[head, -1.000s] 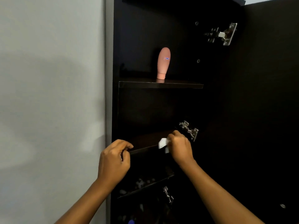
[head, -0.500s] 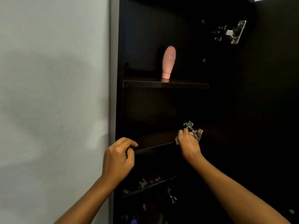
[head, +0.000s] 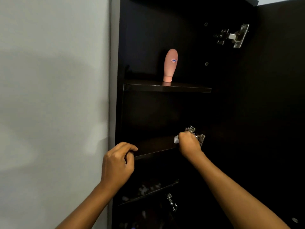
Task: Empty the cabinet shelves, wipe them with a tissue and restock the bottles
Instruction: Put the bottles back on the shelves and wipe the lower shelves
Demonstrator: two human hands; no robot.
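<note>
A dark cabinet stands open in front of me. On its upper shelf [head: 189, 90] a pink bottle [head: 170, 65] stands upside down on its cap. My right hand [head: 189, 143] grips a white tissue [head: 176, 139] at the right end of the middle shelf [head: 155, 145], beside a metal hinge. My left hand [head: 118, 163] has its fingers curled over the left front edge of that shelf. A lower shelf [head: 148, 193] carries several small pale things that are too dim to make out.
The open cabinet door [head: 279, 113] fills the right side, with metal hinges at the top [head: 234, 36], by my right hand [head: 199, 137] and lower down [head: 171, 202]. A pale wall [head: 54, 96] lies to the left of the cabinet.
My right hand has slid the tissue rightward along the middle shelf to its right end near the hinge. My left hand has stayed on the shelf's left edge.
</note>
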